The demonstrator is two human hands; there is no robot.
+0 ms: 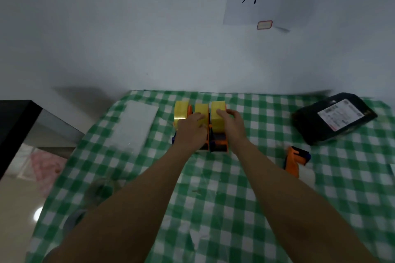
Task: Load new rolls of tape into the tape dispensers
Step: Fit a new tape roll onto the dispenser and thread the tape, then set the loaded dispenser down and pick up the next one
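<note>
Three yellow tape rolls stand on edge in a tight row near the far side of the desk (213,198), close to the wall, each seated in an orange and black dispenser: the left roll (180,111), the middle roll (201,109) and the right roll (218,105). The dispensers (220,145) touch side by side, handles pointing toward the person.

The right hand (229,123) has its grip clamped on the right roll, thumb on the near face and fingers curled over the top and far side. The left hand (192,128) lies over the middle roll and the dispenser body under it. Blur hides whether its grip is closed around them or only pressing, so I cannot tell.

The step in hand looks like seating or straightening the right roll in its dispenser. To do it well, the left hand should pin the neighbouring dispenser so the row does not slide on the checked cloth. The right hand should push the roll squarely onto its hub rather than at a slant, then turn it a little to check that it spins freely. The loose tape end needs to feed toward the cutting blade, sticky side down.

A fourth spare dispenser (294,160) lies alone to the right with no roll visible in it, so it is likely next. A black parcel (333,117) with a white label sits beyond it, and a white sheet (132,126) lies left of the row
</note>
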